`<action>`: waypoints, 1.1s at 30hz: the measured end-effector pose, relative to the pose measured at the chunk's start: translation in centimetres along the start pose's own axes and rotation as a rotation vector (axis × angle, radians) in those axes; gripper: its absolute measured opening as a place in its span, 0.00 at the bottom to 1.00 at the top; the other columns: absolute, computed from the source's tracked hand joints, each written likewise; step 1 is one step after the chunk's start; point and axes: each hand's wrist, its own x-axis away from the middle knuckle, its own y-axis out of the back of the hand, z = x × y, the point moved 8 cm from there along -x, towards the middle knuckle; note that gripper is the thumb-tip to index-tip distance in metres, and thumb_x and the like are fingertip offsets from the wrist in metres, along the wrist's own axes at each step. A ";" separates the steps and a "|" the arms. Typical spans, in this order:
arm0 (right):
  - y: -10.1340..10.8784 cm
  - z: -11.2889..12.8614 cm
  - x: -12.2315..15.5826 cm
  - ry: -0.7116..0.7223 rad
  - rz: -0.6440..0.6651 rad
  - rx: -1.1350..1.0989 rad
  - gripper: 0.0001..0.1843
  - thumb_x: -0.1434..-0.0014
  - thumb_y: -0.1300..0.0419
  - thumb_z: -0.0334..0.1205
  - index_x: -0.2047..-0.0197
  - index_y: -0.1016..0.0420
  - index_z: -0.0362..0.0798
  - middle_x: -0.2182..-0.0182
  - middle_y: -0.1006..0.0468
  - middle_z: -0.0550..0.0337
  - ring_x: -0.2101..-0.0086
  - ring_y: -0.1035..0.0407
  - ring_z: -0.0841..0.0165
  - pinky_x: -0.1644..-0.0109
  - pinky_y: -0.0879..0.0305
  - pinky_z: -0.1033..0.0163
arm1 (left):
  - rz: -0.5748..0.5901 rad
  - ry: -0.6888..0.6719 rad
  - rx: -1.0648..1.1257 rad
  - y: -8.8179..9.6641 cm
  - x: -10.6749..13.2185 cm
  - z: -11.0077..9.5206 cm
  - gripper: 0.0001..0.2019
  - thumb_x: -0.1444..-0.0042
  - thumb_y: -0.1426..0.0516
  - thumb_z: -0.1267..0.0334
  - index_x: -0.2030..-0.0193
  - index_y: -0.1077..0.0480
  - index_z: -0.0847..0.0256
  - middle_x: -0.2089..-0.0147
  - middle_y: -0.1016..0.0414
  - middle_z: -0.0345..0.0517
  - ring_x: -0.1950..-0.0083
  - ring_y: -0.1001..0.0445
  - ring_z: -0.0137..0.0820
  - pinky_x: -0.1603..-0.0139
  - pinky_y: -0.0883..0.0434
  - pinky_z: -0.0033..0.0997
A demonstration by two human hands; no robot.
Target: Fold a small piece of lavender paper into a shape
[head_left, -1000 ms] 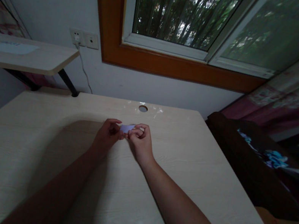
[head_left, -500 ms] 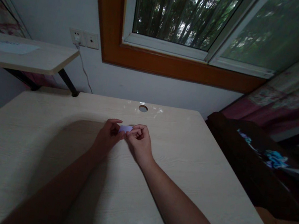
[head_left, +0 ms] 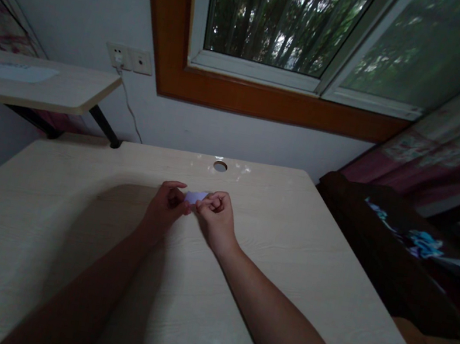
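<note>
A small pale purple piece of paper is between my two hands, over the far middle part of the desk. My left hand pinches its left end with thumb and bent fingers, the index finger stretched above. On the other side, my right hand is closed, with thumb and index finger at the paper's right end. The fingers cover both ends of the paper, so its full shape and any folds cannot be made out.
Behind my hands, a round cable hole opens in the desk. A raised shelf at the left bears a white sheet. Dark furniture with a blue cloth stands right of the desk. A window is ahead.
The paper has shifted slightly right and now looks a bit more tilted, its right end raised. My left hand's fingers have moved a little; both hands keep hold of it.
</note>
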 end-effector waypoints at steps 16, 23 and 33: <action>0.5 0.8 -0.2 0.029 -0.052 -0.018 0.17 0.50 0.32 0.40 0.64 0.38 0.52 0.75 0.26 0.70 0.74 0.31 0.72 0.65 0.34 0.64 | 0.006 0.123 -0.063 0.1 -0.3 0.4 0.11 0.47 0.36 0.60 0.61 0.31 0.60 0.72 0.24 0.39 0.71 0.24 0.28 0.67 0.27 0.29; -0.1 0.6 0.2 0.050 0.020 0.069 0.16 0.49 0.31 0.41 0.61 0.35 0.52 0.72 0.25 0.67 0.72 0.30 0.72 0.67 0.35 0.66 | 0.040 0.174 -0.147 0.0 0.0 0.6 0.10 0.45 0.38 0.57 0.69 0.27 0.61 0.76 0.24 0.40 0.74 0.26 0.28 0.69 0.28 0.28; -0.5 0.6 0.3 0.051 0.054 0.098 0.21 0.51 0.32 0.36 0.57 0.37 0.53 0.74 0.27 0.71 0.74 0.31 0.73 0.69 0.35 0.67 | 0.037 0.182 -0.212 0.3 0.2 1.4 0.10 0.46 0.37 0.58 0.71 0.29 0.60 0.79 0.26 0.38 0.76 0.28 0.27 0.73 0.31 0.25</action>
